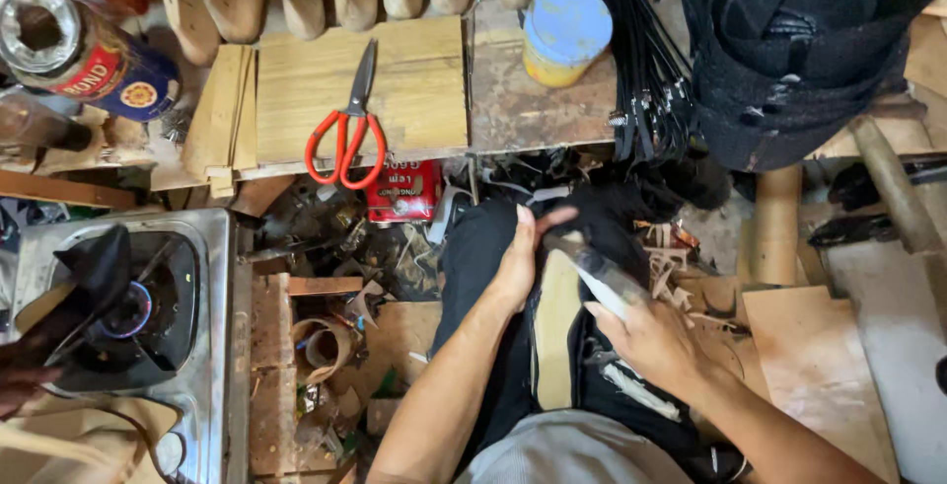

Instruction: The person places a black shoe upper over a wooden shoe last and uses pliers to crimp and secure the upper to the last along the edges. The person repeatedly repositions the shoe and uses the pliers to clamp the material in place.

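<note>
Nearby, blue-lidded yellow tub, contents hidden.

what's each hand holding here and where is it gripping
The left hand grips the black shoe near its toe end. The right hand holds a pale-bladed tool by its lower end, against the sole.

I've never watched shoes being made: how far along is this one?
Midway, I'd guess. The black shoe upper already sits over a form, its pale sole side facing up. The left hand steadies it while the right hand works a metal tool along the edge. No outer sole is on yet.
</note>
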{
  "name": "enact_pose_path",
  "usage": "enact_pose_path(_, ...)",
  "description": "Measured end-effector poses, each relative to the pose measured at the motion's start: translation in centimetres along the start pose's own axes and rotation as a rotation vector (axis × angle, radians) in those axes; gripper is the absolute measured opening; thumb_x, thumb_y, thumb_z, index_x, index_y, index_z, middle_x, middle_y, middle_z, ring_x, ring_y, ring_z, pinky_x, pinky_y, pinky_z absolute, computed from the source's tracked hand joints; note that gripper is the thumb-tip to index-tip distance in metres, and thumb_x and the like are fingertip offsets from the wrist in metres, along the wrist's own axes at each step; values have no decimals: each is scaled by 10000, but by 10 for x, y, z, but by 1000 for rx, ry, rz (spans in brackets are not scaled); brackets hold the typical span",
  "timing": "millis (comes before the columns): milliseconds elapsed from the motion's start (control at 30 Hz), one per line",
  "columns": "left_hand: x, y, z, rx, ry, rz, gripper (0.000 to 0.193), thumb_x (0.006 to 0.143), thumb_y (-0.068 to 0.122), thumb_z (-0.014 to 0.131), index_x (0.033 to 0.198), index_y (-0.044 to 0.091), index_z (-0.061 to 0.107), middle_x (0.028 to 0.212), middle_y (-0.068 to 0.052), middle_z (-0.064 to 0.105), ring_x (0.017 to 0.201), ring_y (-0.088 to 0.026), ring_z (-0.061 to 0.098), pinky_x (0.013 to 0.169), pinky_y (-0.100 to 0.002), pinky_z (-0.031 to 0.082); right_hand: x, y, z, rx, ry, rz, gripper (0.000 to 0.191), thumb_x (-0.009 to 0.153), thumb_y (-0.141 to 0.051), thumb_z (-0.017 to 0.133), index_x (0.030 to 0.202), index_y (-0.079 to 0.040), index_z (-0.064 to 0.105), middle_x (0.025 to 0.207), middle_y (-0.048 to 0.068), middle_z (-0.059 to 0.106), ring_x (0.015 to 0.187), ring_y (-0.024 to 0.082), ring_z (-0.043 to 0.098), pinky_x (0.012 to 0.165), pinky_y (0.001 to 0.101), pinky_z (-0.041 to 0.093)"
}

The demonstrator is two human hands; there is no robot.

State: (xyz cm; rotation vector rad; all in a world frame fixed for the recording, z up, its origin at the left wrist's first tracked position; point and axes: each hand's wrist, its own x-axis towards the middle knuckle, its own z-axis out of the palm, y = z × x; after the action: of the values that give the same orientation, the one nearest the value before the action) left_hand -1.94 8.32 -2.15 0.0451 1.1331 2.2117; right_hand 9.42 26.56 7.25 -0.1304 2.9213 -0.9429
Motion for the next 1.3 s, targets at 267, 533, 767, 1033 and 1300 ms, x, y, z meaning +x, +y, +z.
enact_pose_path(267,0,-5,-2,-137,-40,-35,963,941,797,206,1523,74,464,1236,-156,686,1090,-262,670,968,-401,536,-26,9,-6,357,-27,6,281,971,-324,633,1121,-90,674,729,51,686,589,178,653,550,324,532)
enact_pose_path(533,2,-7,0,-3,-30,26,764,1069,625,317,1472,19,549,1303,-152,684,1170,-195,668,1048,-313,503,65,-26,-39,54,181,-12,423,954,-313,703,1293,-69,639,938,178,732,839,367,726,669,425,559)
enact_pose_path(767,-20,50,26,904,138,29,465,878,273,699,1274,38,643,776,-161,743,640,-178,654,592,-332,522,196,-34,-32,-425,193,-569,511,875,-237,746,1367,-143,644,978,150,651,842,367,693,743,469,559)
enact_pose_path(1033,-40,86,45,1060,260,149,301,946,329,681,1063,58,739,660,-110,689,595,-166,672,598,-335,505,179,-32,-34,-281,460,-674,358,894,-169,721,1231,-60,671,1089,130,648,968,344,651,816,452,514)
enact_pose_path(1300,-43,39,15,317,60,126,408,905,139,714,1292,76,597,1066,-18,723,961,-56,658,884,-226,527,-32,27,3,-147,-215,-16,368,832,-335,764,1116,-110,701,1065,163,709,914,355,707,769,439,573)
